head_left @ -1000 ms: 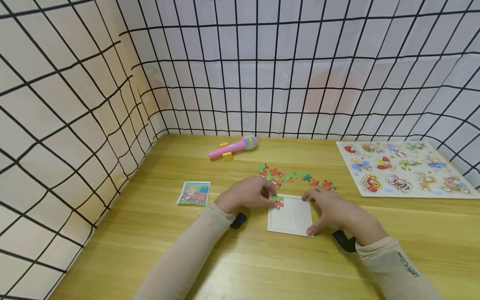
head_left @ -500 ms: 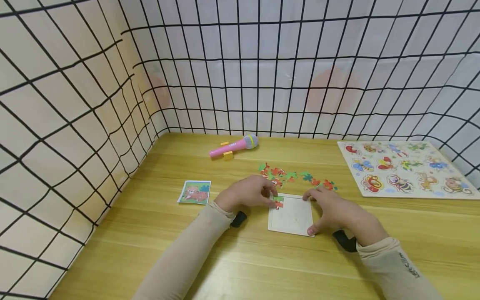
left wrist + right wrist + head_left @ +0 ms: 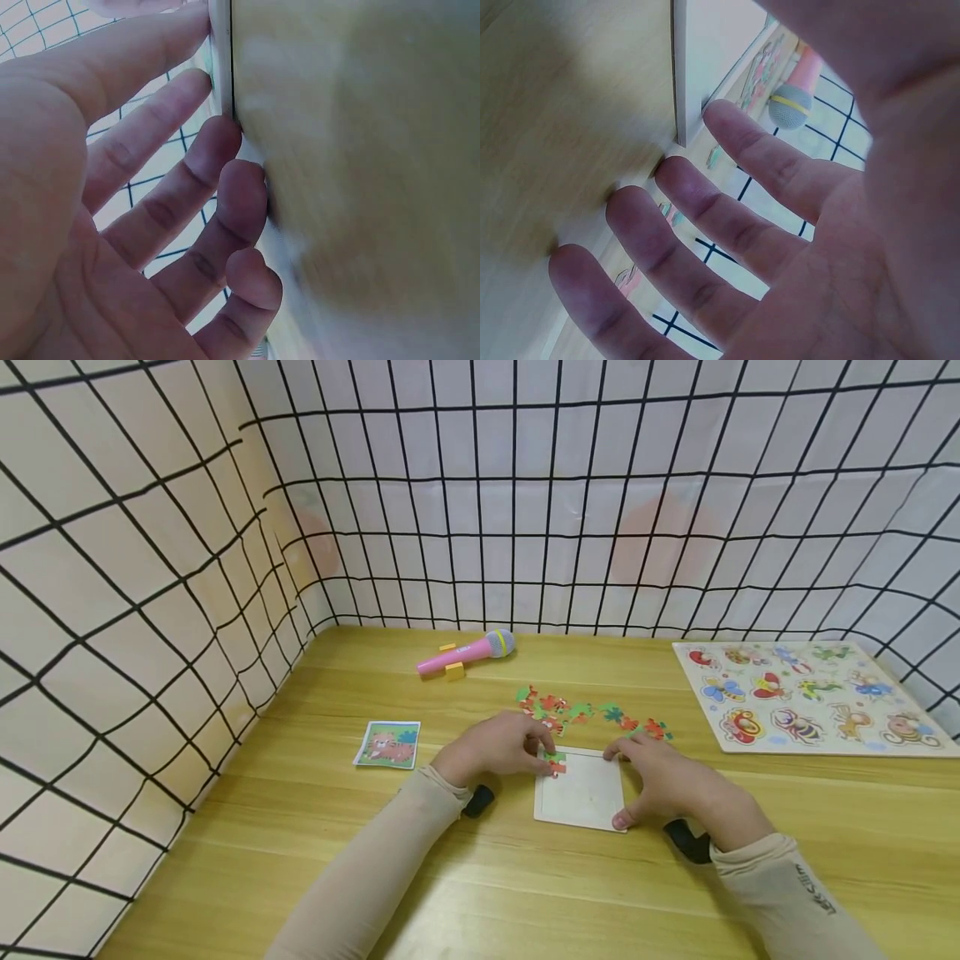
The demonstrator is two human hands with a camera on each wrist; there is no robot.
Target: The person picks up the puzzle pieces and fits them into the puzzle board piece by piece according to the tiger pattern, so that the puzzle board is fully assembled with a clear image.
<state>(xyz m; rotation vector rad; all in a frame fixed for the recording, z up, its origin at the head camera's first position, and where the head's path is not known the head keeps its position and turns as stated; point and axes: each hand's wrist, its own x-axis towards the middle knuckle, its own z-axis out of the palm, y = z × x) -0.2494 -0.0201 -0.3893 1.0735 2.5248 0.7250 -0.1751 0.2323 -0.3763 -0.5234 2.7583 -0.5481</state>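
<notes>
A small, shallow white puzzle tray point(image 3: 582, 797) lies on the table between both hands. Joined jigsaw pieces point(image 3: 556, 762), green and orange-red, sit in its far left corner. My left hand point(image 3: 504, 745) touches the tray's left rim and these pieces with thumb and index finger; its other fingers are loosely bent in the left wrist view. My right hand point(image 3: 678, 781) holds the tray's right side, index finger at the far corner and thumb at the near one. Loose jigsaw pieces point(image 3: 551, 703) are scattered just beyond the tray. The left fingertips partly hide the joined pieces.
A picture card point(image 3: 387, 745) lies to the left. Farther back is a pink toy microphone point(image 3: 468, 653) with yellow blocks point(image 3: 454, 672) beside it. An insect puzzle board point(image 3: 810, 697) lies at the right. Black wire mesh point(image 3: 513, 535) encloses the back and sides.
Both hands and the tray stay in place. The whole head view shifts very slightly.
</notes>
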